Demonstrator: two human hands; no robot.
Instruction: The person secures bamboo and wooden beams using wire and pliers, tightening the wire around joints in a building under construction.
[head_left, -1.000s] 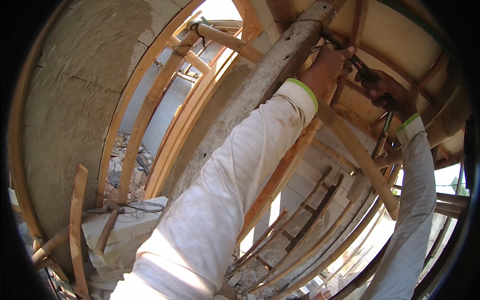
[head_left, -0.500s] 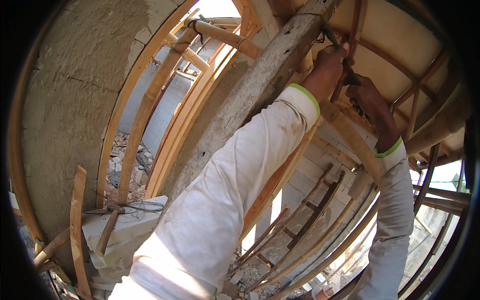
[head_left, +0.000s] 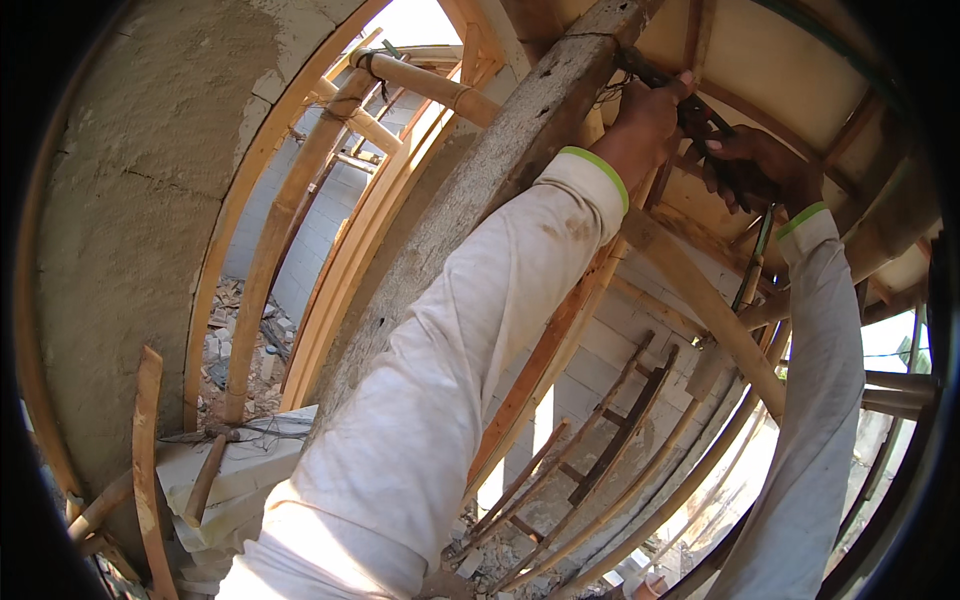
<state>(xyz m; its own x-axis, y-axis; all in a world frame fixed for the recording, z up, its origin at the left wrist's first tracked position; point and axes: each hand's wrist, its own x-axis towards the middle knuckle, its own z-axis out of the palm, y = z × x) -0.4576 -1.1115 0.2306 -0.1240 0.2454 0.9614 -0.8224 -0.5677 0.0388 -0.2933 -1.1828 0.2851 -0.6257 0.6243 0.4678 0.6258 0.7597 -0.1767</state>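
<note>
Above me, both hands grip a dark metal hand tool that looks like pincers (head_left: 708, 124). Its far end lies against the side of a weathered concrete beam (head_left: 480, 170), near thin dark wire (head_left: 606, 92). My left hand (head_left: 648, 118) is closed close to that end, thumb along the tool. Farther right, my right hand (head_left: 765, 165) is closed around the handle end, its lower fingers in shadow. The exact shape of the jaws is hidden by the dark background and my left hand. White sleeves with green cuffs cover both forearms.
A bamboo frame (head_left: 300, 190) tied with wire stands at the left by a rough plastered wall (head_left: 130, 200). A diagonal bamboo pole (head_left: 705, 300) crosses below my right hand. Wooden ladder-like pieces (head_left: 620, 430) lean by the block wall. Rubble (head_left: 270, 340) covers the ground.
My right hand has moved right, away from my left, turning the tool's handle end that way. My left hand has shifted slightly. The whole view has tilted a little.
</note>
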